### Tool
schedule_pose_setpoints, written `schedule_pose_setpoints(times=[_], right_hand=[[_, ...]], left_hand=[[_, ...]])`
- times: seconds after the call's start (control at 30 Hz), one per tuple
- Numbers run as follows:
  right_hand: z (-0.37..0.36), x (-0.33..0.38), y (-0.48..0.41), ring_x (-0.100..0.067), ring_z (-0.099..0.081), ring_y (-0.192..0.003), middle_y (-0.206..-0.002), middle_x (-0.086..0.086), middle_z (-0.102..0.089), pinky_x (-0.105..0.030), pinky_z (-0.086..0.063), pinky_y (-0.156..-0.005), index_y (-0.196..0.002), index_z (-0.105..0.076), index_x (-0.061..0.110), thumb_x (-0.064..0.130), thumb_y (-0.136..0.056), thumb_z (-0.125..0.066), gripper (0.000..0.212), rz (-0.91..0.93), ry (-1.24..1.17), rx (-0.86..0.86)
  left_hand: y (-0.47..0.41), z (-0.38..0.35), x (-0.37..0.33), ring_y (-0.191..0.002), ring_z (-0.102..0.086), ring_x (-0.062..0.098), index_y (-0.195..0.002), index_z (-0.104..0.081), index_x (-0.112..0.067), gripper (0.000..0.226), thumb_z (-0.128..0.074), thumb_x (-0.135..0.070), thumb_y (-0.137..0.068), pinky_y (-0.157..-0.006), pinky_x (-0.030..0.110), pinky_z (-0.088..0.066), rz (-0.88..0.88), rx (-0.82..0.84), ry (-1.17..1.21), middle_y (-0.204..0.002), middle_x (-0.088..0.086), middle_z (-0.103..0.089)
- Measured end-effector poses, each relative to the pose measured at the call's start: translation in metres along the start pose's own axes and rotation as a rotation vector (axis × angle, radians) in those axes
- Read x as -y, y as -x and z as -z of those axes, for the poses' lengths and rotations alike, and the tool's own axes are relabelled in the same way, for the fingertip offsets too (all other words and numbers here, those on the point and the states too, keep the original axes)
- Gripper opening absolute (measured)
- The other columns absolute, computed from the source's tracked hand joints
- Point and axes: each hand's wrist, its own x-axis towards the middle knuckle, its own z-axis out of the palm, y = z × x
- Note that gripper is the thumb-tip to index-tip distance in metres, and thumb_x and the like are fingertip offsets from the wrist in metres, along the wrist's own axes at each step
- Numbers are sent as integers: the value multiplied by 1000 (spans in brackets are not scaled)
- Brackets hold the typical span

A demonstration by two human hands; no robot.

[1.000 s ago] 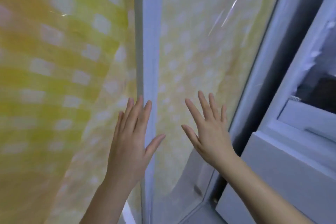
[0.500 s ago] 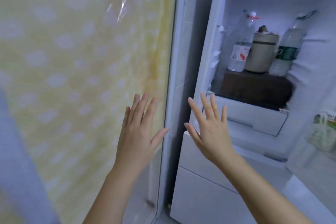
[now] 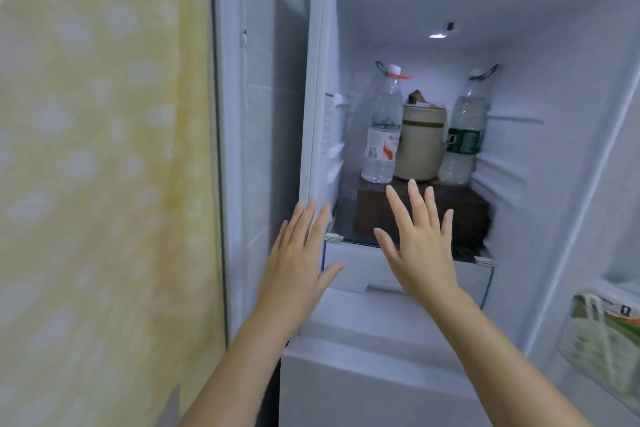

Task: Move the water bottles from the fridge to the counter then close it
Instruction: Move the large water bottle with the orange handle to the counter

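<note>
The fridge (image 3: pixel 561 87) stands open in front of me, lit inside. Two clear water bottles stand upright on a dark brown box (image 3: pixel 460 215) on its glass shelf: one with a red-and-white label (image 3: pixel 381 142) at the left, one with a green label (image 3: pixel 464 142) at the right. My left hand (image 3: pixel 298 263) is raised with fingers spread before the fridge's left edge, holding nothing. My right hand (image 3: pixel 420 243) is spread open in front of the shelf, below the bottles and apart from them.
A beige ceramic pot (image 3: pixel 420 146) with a lid stands between the two bottles. A white drawer (image 3: pixel 360 270) sits under the shelf. The fridge door's bin (image 3: pixel 602 340) at the right holds a bag. A yellow patterned sheet (image 3: pixel 104 166) covers the left side.
My view has swung right from the yellow sheet to the open fridge interior. Both hands stay raised and spread, now in front of the shelf with the bottles.
</note>
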Motion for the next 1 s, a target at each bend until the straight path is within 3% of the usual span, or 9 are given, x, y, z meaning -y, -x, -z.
schedule_pose_setpoints(times=[0.13, 0.37, 0.5, 0.67, 0.8, 0.87, 0.93, 1.0], right_hand=[[-19, -32, -58, -32, -1, -152, -165, -7, -9, -63, -10, -117, -155, -18, 32, 48, -98, -45, 66, -83, 101, -33], [-35, -79, -155, -29, 6, -152, -166, -5, -2, -60, -6, -120, -156, -10, 35, 51, -99, -39, 67, -108, 199, -55], [-53, -97, -209, -27, 7, -152, -166, -5, -2, -58, -4, -119, -155, -7, 36, 60, -93, -26, 69, -100, 174, -41], [-78, -115, -283, -27, -2, -152, -165, -5, -10, -56, -11, -121, -156, -10, 24, 49, -98, -44, 71, -76, 75, -71], [-88, -123, -345, -24, -11, -151, -164, -5, -16, -49, -18, -121, -156, -12, 16, 49, -98, -47, 75, -85, -61, -73], [-89, -123, -370, -24, -34, -141, -153, -5, -37, -47, -35, -114, -149, -28, 16, 46, -97, -52, 64, -104, -209, -59], [-88, -121, -392, -16, -54, -106, -122, -3, -56, -36, -50, -86, -126, -46, 18, 41, -97, -55, 39, -125, -396, -68], [-87, -119, -411, -11, -53, -79, -96, 0, -58, -27, -40, -60, -109, -50, 16, 41, -98, -53, 27, -161, -506, -49]], left_hand=[[-70, -54, 13, -150, 5, 12, -148, 17, -29, 91, -54, -50, -94, -120, 25, -2, -70, 19, 87, -164, -6, 4], [-185, -130, 22, -151, 1, 17, -154, 10, -26, 96, -56, -54, -91, -118, 38, -13, -45, 42, 105, -165, -2, 1], [-232, -169, 29, -151, -3, 20, -154, 8, -27, 99, -62, -51, -88, -115, 35, -12, -8, 8, 143, -165, 0, -4], [-284, -210, 37, -151, -7, 22, -155, 8, -23, 107, -68, -49, -84, -118, 39, -20, 110, 10, 198, -165, 3, -5], [-322, -231, 42, -149, -16, 23, -153, 8, -30, 117, -72, -61, -73, -113, 43, -31, 229, -25, 297, -164, 3, -9], [-337, -239, 43, -147, -23, 23, -151, 7, -35, 120, -73, -66, -67, -109, 46, -36, 255, -55, 328, -163, 2, -14], [-350, -245, 46, -145, -27, 23, -150, 7, -39, 125, -76, -68, -62, -107, 49, -40, 263, -56, 371, -162, 0, -17], [-362, -251, 51, -144, -30, 22, -151, 3, -40, 127, -80, -64, -58, -107, 50, -41, 279, -39, 452, -160, -1, -20]])
